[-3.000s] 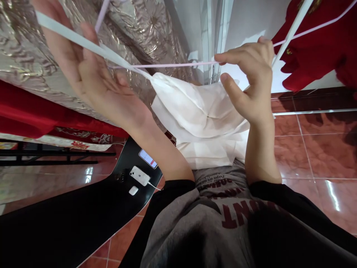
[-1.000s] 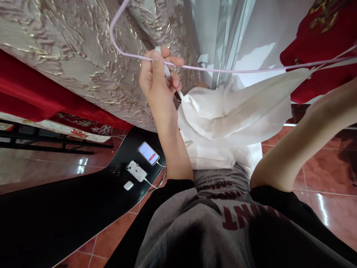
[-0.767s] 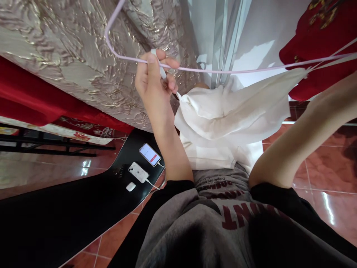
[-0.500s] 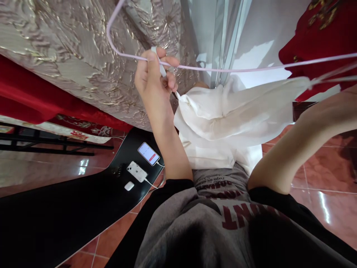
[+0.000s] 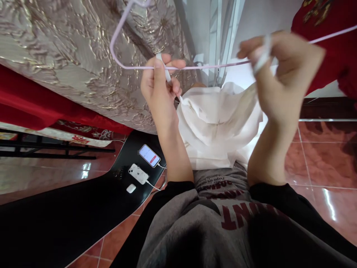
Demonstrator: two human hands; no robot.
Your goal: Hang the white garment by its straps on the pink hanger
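Note:
A lilac clothes hanger [image 5: 195,67] runs across the upper part of the head view. My left hand [image 5: 160,82] is closed round its lower bar, with a white strap [image 5: 167,76] pinched between thumb and fingers. From that hand a thin strip leads down to a sheer white garment [image 5: 220,126], which hangs in folds before my shirt. My right hand [image 5: 281,74], blurred by motion, pinches another white strap [image 5: 262,57] close to the bar on the right. Whether this hand also touches the bar cannot be seen clearly.
On the black tabletop [image 5: 83,212] at lower left lie a lit phone [image 5: 150,155], a white phone [image 5: 138,174] and a small white case [image 5: 131,188]. Gold-patterned fabric [image 5: 69,48] hangs close behind my left hand. Red cloth [image 5: 331,33] hangs at upper right.
My right hand has come in from beyond the right edge toward the hanger bar, bringing its strap. The garment's right side has slackened and drawn inward. My left hand has shifted slightly down and right.

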